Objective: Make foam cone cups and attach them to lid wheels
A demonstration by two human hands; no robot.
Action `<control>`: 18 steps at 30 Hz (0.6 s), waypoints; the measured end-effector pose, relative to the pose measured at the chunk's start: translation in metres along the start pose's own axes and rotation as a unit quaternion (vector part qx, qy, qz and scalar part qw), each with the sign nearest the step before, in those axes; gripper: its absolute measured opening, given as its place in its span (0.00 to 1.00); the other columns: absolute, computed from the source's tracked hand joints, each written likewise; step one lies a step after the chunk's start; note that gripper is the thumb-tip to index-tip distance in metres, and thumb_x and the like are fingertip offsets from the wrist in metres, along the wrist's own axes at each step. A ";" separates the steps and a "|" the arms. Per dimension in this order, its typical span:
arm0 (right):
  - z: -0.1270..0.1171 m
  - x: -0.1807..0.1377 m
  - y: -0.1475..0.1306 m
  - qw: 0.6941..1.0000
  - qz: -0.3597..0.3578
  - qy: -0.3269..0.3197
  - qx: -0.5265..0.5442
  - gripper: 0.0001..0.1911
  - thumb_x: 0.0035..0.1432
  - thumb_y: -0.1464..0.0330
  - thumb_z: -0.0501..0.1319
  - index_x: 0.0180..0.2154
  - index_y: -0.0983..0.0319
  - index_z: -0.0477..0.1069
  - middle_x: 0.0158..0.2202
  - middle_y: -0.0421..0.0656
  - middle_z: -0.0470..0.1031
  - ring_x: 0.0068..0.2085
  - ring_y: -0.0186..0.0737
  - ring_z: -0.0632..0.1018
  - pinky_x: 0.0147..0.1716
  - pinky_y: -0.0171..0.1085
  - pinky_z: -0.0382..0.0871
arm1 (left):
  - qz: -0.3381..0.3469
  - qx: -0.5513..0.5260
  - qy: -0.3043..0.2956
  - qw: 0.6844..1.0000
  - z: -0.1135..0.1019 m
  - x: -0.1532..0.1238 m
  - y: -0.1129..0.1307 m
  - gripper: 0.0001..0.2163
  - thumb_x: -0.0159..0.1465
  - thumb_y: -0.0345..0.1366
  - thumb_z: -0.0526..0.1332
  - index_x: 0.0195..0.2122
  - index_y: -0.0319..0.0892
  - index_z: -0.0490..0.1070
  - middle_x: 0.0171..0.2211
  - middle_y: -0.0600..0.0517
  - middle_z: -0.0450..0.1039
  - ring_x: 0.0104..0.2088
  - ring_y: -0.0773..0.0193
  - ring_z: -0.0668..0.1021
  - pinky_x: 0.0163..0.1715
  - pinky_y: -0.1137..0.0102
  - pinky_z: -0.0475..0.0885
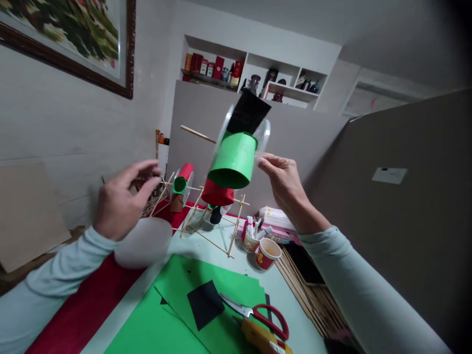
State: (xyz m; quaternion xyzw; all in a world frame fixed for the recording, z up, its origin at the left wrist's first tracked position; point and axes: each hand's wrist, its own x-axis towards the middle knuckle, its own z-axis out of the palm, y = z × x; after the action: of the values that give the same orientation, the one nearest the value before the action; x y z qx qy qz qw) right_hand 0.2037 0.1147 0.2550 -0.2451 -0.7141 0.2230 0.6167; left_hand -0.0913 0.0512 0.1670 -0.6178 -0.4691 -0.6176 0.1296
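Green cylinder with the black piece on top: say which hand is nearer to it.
Right. The right hand is just beside the green cylinder, pinching at the clear disc on its right side; the left hand is lower, well apart to the left.

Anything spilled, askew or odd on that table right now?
Nothing looks spilled. The one untidy spot: small black scraps lie loose near the larger black piece on the green sheets, probably cutting leftovers.
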 end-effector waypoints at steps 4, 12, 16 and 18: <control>0.003 -0.008 0.003 1.000 0.000 -0.017 -0.011 0.06 0.54 0.65 0.68 0.28 0.59 0.82 0.40 0.43 0.84 0.43 0.39 0.81 0.49 0.40 0.70 | 0.078 0.049 -0.004 0.996 0.010 0.028 0.006 0.24 0.67 0.44 0.59 0.63 0.44 0.66 0.56 0.46 0.73 0.51 0.53 0.77 0.55 0.55 0.72; -0.003 -0.015 0.010 0.999 0.019 -0.029 -0.040 0.08 0.58 0.66 0.66 0.29 0.60 0.82 0.41 0.43 0.84 0.43 0.39 0.81 0.48 0.40 0.71 | 0.224 0.085 -0.090 0.967 0.034 0.040 0.006 0.14 0.70 0.44 0.52 0.41 0.47 0.76 0.38 0.52 0.80 0.43 0.58 0.78 0.46 0.58 0.74; -0.010 -0.021 0.015 0.998 0.014 -0.022 -0.059 0.07 0.57 0.65 0.67 0.30 0.60 0.82 0.40 0.44 0.84 0.42 0.40 0.81 0.46 0.40 0.71 | 0.288 0.096 -0.043 0.952 0.043 0.039 0.018 0.12 0.71 0.39 0.55 0.37 0.44 0.76 0.34 0.50 0.80 0.36 0.59 0.77 0.38 0.63 0.74; -0.014 -0.025 0.020 0.997 0.012 -0.018 -0.070 0.08 0.57 0.64 0.66 0.30 0.60 0.82 0.40 0.45 0.84 0.41 0.41 0.82 0.44 0.40 0.72 | 0.293 0.111 -0.006 0.950 0.046 0.036 0.024 0.09 0.70 0.36 0.57 0.39 0.43 0.77 0.34 0.49 0.79 0.35 0.59 0.76 0.37 0.63 0.74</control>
State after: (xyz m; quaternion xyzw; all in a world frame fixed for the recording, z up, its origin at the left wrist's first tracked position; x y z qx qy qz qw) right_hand 0.2223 0.1147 0.2259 -0.2917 -0.7359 0.1845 0.5825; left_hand -0.0511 0.0877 0.1992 -0.7131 -0.3339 -0.4932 0.3699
